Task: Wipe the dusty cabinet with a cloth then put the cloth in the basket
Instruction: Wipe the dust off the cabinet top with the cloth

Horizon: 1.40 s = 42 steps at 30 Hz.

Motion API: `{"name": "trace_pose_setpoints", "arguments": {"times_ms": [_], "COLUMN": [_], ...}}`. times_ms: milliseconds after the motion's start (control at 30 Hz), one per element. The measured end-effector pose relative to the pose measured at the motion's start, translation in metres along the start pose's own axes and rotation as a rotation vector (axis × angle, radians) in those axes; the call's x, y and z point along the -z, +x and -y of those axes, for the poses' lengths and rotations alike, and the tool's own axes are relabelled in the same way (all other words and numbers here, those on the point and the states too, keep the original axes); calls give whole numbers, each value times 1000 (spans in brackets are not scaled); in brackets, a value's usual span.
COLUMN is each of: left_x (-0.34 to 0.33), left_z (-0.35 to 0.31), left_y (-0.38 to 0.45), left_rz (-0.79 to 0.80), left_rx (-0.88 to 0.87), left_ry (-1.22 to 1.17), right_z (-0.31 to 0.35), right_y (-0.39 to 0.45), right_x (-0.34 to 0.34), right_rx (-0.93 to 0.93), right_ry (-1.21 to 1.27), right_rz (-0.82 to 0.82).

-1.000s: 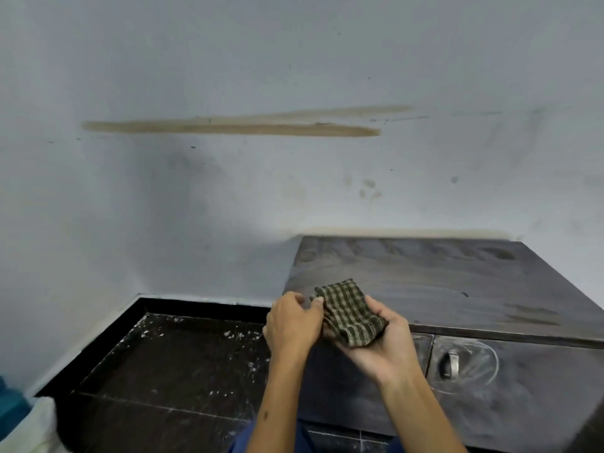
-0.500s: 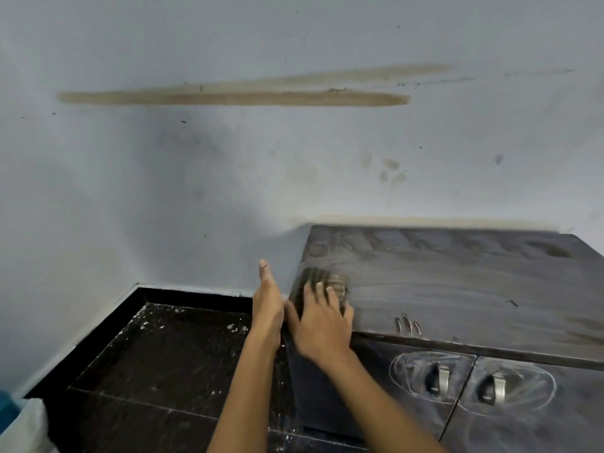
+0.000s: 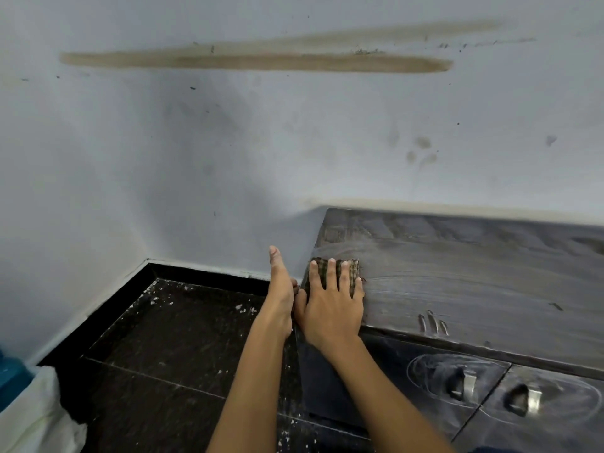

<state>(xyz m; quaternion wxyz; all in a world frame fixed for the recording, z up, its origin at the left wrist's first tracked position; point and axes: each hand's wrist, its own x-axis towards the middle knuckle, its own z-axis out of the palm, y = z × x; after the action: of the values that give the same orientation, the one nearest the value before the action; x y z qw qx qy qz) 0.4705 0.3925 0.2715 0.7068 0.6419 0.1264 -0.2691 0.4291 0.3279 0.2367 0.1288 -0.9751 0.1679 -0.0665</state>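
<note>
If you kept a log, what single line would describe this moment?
step: wiping | right hand: flat, pressing folded checked cloth on dusty dark wooden cabinet top, left corner | left hand: open beside cabinet edge | basket: unseen

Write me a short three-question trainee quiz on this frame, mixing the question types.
1. True or false: the right hand presses the checked cloth flat on the cabinet top.
2. Where is the left hand?
A. Gripping a drawer handle
B. Held edge-up, fingers straight, beside the cabinet's left end
C. Holding the cloth
3. Fill in: the cloth lies near the top's ____ end.

Key:
1. True; straight fingers lie spread over the cloth.
2. B; it holds nothing, and both metal handles on the dusty front are untouched.
3. Left.
</note>
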Motion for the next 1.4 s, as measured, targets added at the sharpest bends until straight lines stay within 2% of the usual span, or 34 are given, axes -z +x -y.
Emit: {"name": "trace_pose_setpoints", "arguments": {"times_ms": [167, 300, 433, 600, 800, 933, 1067, 1233, 1400], "left_x": [4, 2, -1, -1, 7, 4, 2, 8, 5], "left_z": [1, 2, 5, 9, 0, -1, -5, -1, 0], "left_y": [-6, -15, -17, -5, 2, 1, -12, -24, -23], "left_rz": [-37, -30, -4, -51, 2, 54, 39, 29, 33], "left_rx": [-17, -34, -59, -74, -34, -37, -50, -52, -55], "left_ry": [24, 67, 76, 160, 195, 126, 101, 60, 170], "right_z": [4, 8, 9, 7, 9, 7, 7, 12, 8], "right_y": [-14, -26, -30, -15, 4, 29, 44, 19, -19], "right_x": [-6, -13, -13, -3, -1, -2, -2, -3, -8], "right_rx": [24, -11, -24, 30, 11, -13, -62, -52, -16], "right_ry": [7, 45, 80, 38, 5, 3, 13, -2, 12], "right_rz": [-72, -203, -187, 7, 31, 62, 61, 33, -36]}}
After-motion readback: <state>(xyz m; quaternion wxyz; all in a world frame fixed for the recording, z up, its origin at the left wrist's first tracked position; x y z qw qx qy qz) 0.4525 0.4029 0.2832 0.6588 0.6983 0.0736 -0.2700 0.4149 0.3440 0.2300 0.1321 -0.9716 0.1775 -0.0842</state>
